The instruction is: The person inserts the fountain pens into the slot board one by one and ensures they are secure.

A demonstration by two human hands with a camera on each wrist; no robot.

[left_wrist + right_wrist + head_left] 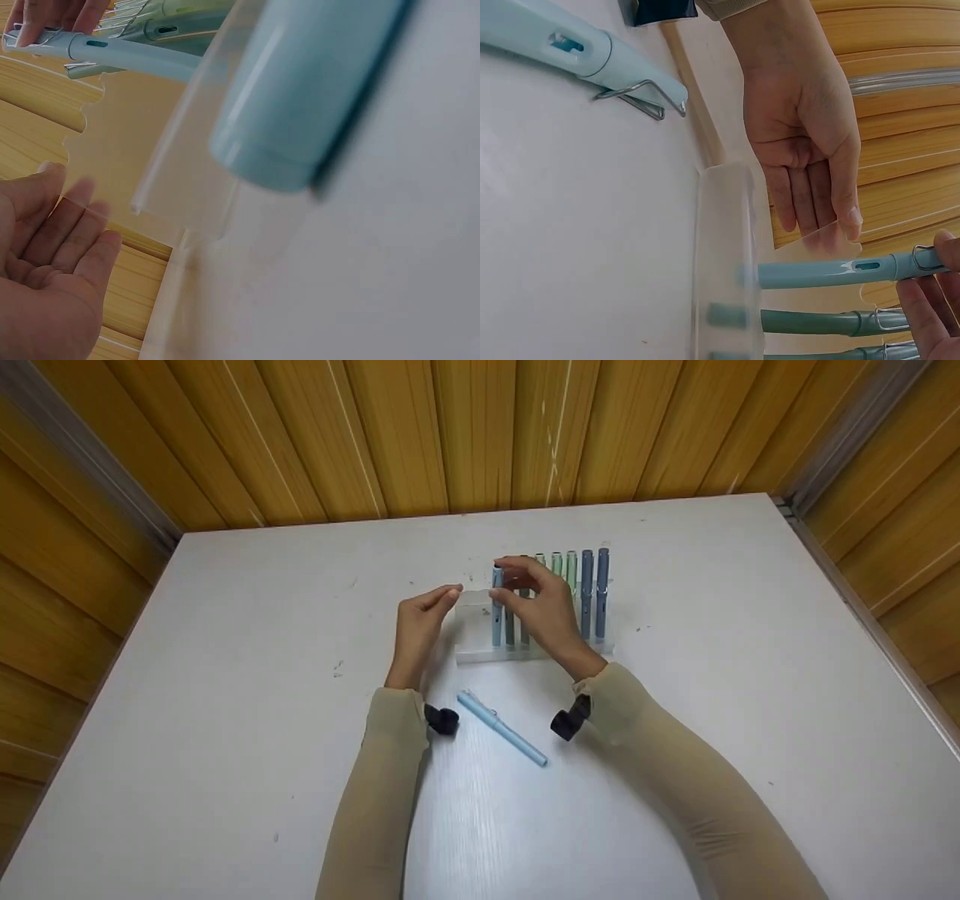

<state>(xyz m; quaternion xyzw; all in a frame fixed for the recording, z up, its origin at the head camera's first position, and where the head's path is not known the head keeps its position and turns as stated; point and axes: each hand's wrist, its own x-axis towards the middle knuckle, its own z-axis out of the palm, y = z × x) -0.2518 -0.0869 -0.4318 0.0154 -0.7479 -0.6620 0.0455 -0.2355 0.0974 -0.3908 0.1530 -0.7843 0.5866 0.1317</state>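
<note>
My right hand [549, 611] pinches the cap end of a light blue fountain pen [496, 619] with thumb and fingers. That pen stands upright in the leftmost filled place of a clear pen stand [472, 657]. In the right wrist view its lower end sits behind the stand's front lip [724, 247]. At the stand's left upper edge my left hand [420, 626] holds the clear back panel [135, 120], thumb on one side and fingers seen through it. A second light blue fountain pen [502, 729] lies slantwise on the table between my forearms.
Several more pens stand in the rack to the right: dark green pens [817, 322], light green pens [571, 562], and dark blue pens [602, 592]. Beneath everything is a white table [225, 697], with ridged yellow wood-look walls [412, 435] behind and at the sides.
</note>
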